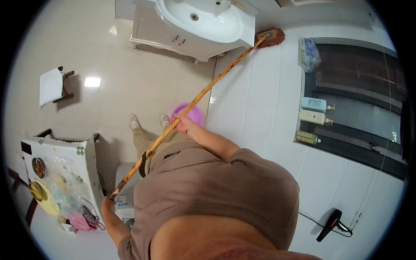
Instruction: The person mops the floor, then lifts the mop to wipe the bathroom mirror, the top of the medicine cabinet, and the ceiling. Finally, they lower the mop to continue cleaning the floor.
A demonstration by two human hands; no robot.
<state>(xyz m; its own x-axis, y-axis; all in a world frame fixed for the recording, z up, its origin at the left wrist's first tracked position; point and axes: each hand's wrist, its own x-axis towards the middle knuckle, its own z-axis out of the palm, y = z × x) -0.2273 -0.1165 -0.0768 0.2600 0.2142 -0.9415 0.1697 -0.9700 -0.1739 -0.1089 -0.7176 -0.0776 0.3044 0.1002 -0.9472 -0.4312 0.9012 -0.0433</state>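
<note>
Here, in the head view, the left hand (pixel 108 200) is closed around the near end of the broom (pixel 208 90), and the right hand (pixel 184 123) grips the stick farther along, above a purple basin (pixel 195 116). The brush head (pixel 272 37) rests far ahead, against the wall tiles (pixel 255 99) beside the sink (pixel 208 21). The scrubbing seems underway; no cleaned patch shows.

The person wears a loose, taupe, short-sleeved top (pixel 216 190) whose sleeves end near the elbows and leave the forearms uncovered. Below it are khaki trousers (pixel 142 139) and pale, light-coloured shoes (pixel 134 122). The left hand (pixel 108 200) and right hand (pixel 184 124) are bare.
</note>
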